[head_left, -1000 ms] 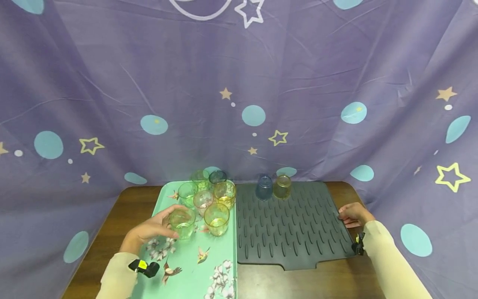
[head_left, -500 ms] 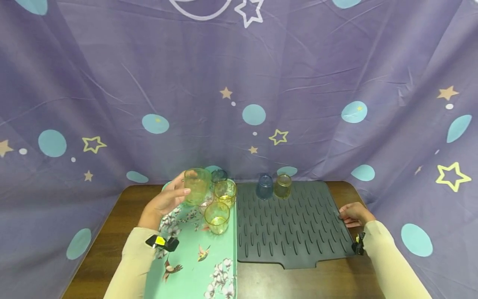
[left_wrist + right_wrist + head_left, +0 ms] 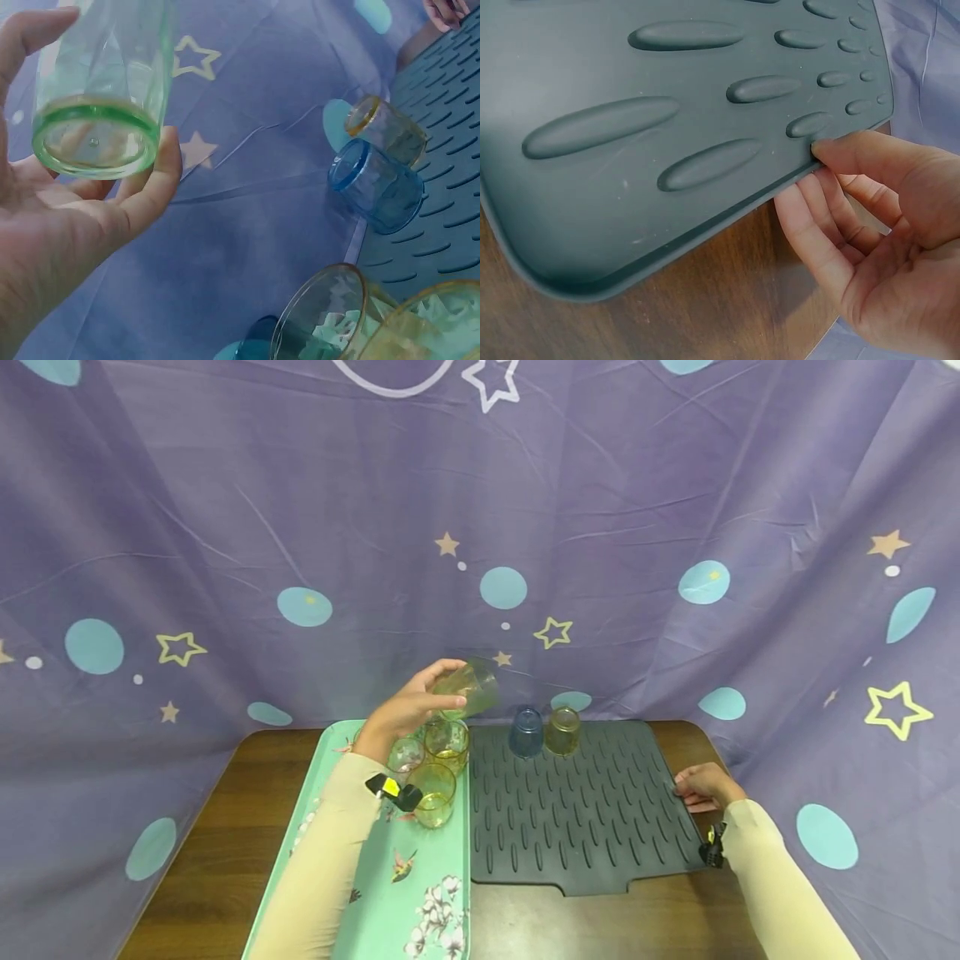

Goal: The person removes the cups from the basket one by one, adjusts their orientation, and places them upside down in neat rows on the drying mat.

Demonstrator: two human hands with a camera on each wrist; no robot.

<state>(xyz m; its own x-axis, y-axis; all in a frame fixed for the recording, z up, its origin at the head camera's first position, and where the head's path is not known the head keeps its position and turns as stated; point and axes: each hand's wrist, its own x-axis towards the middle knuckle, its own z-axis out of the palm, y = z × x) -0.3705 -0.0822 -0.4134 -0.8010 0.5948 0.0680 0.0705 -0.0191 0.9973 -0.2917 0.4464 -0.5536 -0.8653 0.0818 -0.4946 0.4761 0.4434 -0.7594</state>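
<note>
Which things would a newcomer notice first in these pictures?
Probably the tilted green glass, held by the left hand near the far edge of the mint tray. Behind, the purple starry curtain stands out. The right hand pinches the edge of the dark mat, at right.

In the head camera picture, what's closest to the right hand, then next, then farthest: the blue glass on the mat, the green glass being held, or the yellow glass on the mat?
1. Yellow glass: on the mat.
2. Blue glass: just left of it.
3. Green glass: farther left, in the left hand.
</note>
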